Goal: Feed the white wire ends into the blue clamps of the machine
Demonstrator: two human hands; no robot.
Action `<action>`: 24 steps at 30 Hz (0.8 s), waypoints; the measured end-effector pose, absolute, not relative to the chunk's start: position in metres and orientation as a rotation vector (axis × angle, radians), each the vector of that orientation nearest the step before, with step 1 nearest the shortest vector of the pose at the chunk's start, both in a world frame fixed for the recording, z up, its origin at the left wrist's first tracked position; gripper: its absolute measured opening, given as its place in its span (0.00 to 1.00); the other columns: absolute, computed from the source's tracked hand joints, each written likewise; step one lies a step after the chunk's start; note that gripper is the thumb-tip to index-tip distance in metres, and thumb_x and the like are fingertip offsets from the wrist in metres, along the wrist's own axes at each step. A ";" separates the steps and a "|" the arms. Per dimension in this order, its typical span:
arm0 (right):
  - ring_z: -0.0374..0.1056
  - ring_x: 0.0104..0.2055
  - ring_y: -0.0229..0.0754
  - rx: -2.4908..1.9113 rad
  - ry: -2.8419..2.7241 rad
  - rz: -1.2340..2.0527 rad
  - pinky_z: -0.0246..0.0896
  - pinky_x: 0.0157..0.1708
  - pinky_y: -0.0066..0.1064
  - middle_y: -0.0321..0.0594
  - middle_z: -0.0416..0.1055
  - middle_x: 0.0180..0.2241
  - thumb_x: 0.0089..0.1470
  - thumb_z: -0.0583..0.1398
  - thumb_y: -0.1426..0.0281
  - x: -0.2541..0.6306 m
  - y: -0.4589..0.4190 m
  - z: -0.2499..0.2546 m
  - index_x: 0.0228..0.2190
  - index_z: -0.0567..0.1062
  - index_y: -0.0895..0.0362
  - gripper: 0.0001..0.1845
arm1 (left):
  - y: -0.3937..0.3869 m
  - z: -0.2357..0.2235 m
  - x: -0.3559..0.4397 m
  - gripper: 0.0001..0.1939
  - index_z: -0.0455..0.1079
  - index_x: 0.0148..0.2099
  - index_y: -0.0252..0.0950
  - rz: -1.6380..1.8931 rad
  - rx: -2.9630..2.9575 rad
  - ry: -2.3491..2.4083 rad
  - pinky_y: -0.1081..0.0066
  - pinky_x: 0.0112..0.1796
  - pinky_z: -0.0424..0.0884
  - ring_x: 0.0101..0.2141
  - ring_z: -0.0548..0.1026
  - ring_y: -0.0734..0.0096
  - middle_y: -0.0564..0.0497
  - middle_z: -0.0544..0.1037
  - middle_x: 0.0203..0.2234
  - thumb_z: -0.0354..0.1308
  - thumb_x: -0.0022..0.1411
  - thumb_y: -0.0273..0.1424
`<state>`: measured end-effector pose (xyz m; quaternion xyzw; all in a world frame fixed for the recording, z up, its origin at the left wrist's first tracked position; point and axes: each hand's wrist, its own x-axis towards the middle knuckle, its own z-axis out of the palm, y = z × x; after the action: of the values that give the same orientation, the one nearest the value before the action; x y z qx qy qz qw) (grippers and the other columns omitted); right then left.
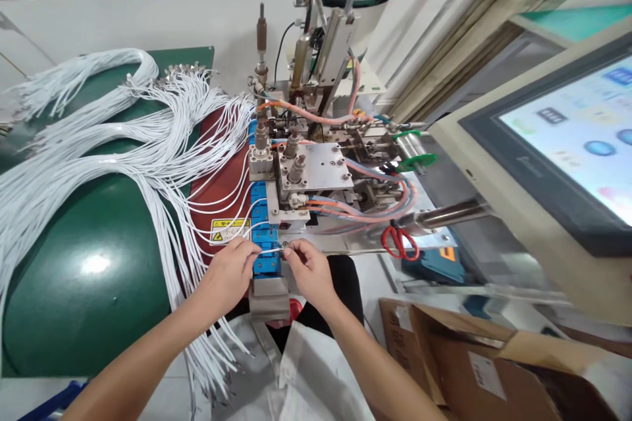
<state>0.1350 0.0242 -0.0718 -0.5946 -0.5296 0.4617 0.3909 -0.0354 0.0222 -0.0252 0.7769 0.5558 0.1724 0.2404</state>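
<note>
While the small grey metal machine with its orange and blue air hoses (pixel 316 171) sits at the middle of the bench, both of the person's bare hands meet at its near edge. The left hand (pixel 231 270) has thumb and fingertips pinched on a thin white wire (pixel 269 248) and holds it over the row of blue plastic clamp blocks (pixel 264 227) that runs down the machine's front. The right hand (pixel 309 268) is pinched on the other end of that same wire, just right of the blocks, so the short length spans between the two hands, lying across the blue row.

To the left, a big bundle of long white wires with metal terminals (pixel 123 138) fans over a rounded glossy green cover (pixel 89 276), some strands trailing onto a dark red mat (pixel 222 177) with a yellow warning label (pixel 227 230). Red-handled scissors (pixel 399 241) lie on the machine's metal plate to the right of the hands. Farther right a beige-framed touch screen (pixel 567 138) glows, and an open brown cardboard box (pixel 474 355) stands below it.
</note>
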 end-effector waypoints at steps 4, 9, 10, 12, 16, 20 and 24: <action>0.56 0.19 0.35 -1.533 -1.321 1.253 0.52 0.22 0.26 0.30 0.60 0.16 0.48 0.54 0.66 0.135 0.026 -0.069 0.21 0.66 0.56 0.09 | 0.023 -0.024 -0.034 0.10 0.67 0.38 0.36 0.460 2.131 1.558 0.67 0.36 0.68 0.33 0.71 0.68 0.49 0.71 0.31 0.46 0.60 0.23; 0.55 0.19 0.35 -1.512 -1.354 1.325 0.51 0.21 0.26 0.30 0.59 0.16 0.47 0.54 0.66 0.138 0.031 -0.072 0.20 0.65 0.55 0.08 | 0.025 -0.024 -0.032 0.10 0.68 0.37 0.36 0.394 2.142 1.579 0.67 0.37 0.68 0.33 0.71 0.67 0.49 0.71 0.31 0.45 0.60 0.23; 0.55 0.20 0.35 -1.495 -1.381 1.322 0.51 0.22 0.26 0.30 0.59 0.16 0.48 0.53 0.67 0.140 0.032 -0.072 0.20 0.65 0.55 0.09 | 0.025 -0.024 -0.032 0.10 0.68 0.37 0.36 0.388 2.140 1.578 0.67 0.37 0.68 0.33 0.71 0.67 0.49 0.71 0.31 0.45 0.60 0.23; 0.56 0.21 0.36 -1.456 -1.461 1.283 0.52 0.23 0.26 0.30 0.60 0.17 0.50 0.52 0.67 0.142 0.036 -0.072 0.20 0.64 0.55 0.10 | 0.026 -0.025 -0.032 0.11 0.68 0.37 0.36 0.386 2.137 1.571 0.67 0.37 0.68 0.34 0.71 0.67 0.48 0.71 0.31 0.46 0.60 0.23; 0.56 0.23 0.37 -1.459 -1.617 1.145 0.50 0.25 0.26 0.31 0.58 0.18 0.54 0.49 0.64 0.140 0.040 -0.072 0.19 0.61 0.54 0.14 | 0.026 -0.024 -0.032 0.11 0.68 0.38 0.35 0.382 2.134 1.558 0.67 0.38 0.68 0.34 0.71 0.67 0.48 0.71 0.31 0.45 0.60 0.23; 0.52 0.20 0.36 -1.492 -1.584 1.043 0.47 0.23 0.27 0.30 0.53 0.17 0.55 0.47 0.63 0.129 0.036 -0.078 0.18 0.55 0.54 0.17 | 0.025 -0.024 -0.031 0.11 0.68 0.38 0.34 0.362 2.143 1.567 0.67 0.38 0.68 0.34 0.71 0.67 0.47 0.70 0.31 0.44 0.61 0.23; 0.50 0.20 0.35 -1.508 -1.488 1.037 0.45 0.22 0.27 0.29 0.50 0.16 0.56 0.46 0.63 0.122 0.032 -0.084 0.18 0.53 0.53 0.17 | 0.022 -0.024 -0.030 0.12 0.69 0.39 0.33 0.307 2.250 1.587 0.66 0.38 0.68 0.34 0.70 0.65 0.46 0.70 0.31 0.44 0.60 0.21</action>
<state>0.1222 0.0322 -0.0845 -0.5908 -0.5831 0.4064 0.3817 -0.0296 0.0217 -0.0235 0.7982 0.5630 0.1088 0.1845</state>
